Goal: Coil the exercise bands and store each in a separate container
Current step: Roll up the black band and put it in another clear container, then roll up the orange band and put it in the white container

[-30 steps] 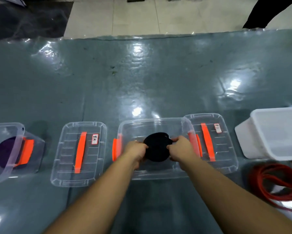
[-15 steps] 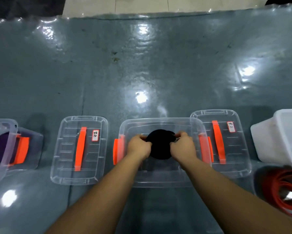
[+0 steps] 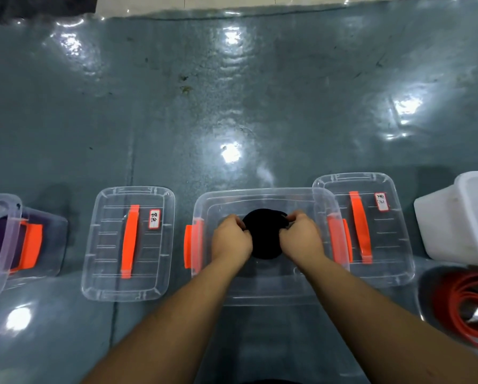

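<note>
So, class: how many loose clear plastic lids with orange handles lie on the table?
2. One clear plastic lid lies left of the middle clear container; the other lid lies right of it, partly behind it. Others may be out of view.

coiled band [image 3: 262,236] in middle container [image 3: 260,289]; lids [image 3: 127,245] either side; loose band [image 3: 465,306] far right.
</note>
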